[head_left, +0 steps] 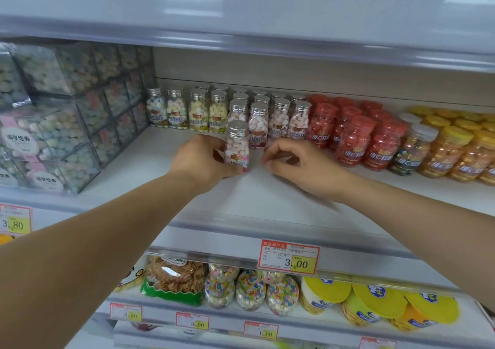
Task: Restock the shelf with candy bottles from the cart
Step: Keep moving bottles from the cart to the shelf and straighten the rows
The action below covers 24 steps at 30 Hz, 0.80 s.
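My left hand (202, 158) grips a small clear candy bottle (237, 147) with a silver cap and pink-and-white candies, standing upright on the white shelf (267, 196). It sits in front of rows of like silver-capped bottles (257, 118). My right hand (292, 161) hovers just right of the bottle, fingers loosely curled, holding nothing. The cart is out of view.
Red bottles (353, 137) and orange, yellow-capped bottles (455, 150) fill the shelf's right side. Clear candy boxes (53, 123) are stacked at the left. A price tag (289, 259) hangs on the shelf edge; snack bags and tubs fill the shelf below.
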Each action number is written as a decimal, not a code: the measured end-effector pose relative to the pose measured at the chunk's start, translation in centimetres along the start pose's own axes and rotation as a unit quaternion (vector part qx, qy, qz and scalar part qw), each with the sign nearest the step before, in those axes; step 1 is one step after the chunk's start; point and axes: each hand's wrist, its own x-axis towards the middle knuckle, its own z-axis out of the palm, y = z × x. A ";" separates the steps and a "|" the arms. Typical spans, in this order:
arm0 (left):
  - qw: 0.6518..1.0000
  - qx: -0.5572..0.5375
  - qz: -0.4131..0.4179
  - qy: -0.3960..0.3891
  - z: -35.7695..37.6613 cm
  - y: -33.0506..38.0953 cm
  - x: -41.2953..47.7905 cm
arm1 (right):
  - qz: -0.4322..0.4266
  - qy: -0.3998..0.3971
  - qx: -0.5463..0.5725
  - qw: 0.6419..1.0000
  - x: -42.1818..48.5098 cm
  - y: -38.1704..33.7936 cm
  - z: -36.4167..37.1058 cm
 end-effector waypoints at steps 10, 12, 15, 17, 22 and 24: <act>0.993 -0.013 0.071 -0.088 1.1 1.8 -0.7 | -0.010 -0.080 0.036 0.996 -1.6 0.6 -0.3; 0.994 0.031 0.060 -0.086 0.9 1.5 -0.7 | -0.003 -0.071 0.026 0.997 -1.8 0.9 -0.6; 0.985 0.146 0.058 -0.065 0.7 0.9 -0.7 | 0.012 -0.043 -0.026 0.999 -1.5 1.5 -1.5; 0.976 0.196 0.055 -0.073 0.5 0.8 -0.9 | 0.031 -0.028 -0.064 0.997 -1.0 2.0 -1.9; 0.955 0.266 0.037 -0.128 0.7 0.4 -0.5 | 0.071 0.023 -0.104 0.992 -0.6 2.7 -1.9; 0.948 0.280 0.032 -0.149 0.9 0.4 -0.4 | 0.067 0.029 -0.099 0.992 -0.4 2.7 -1.9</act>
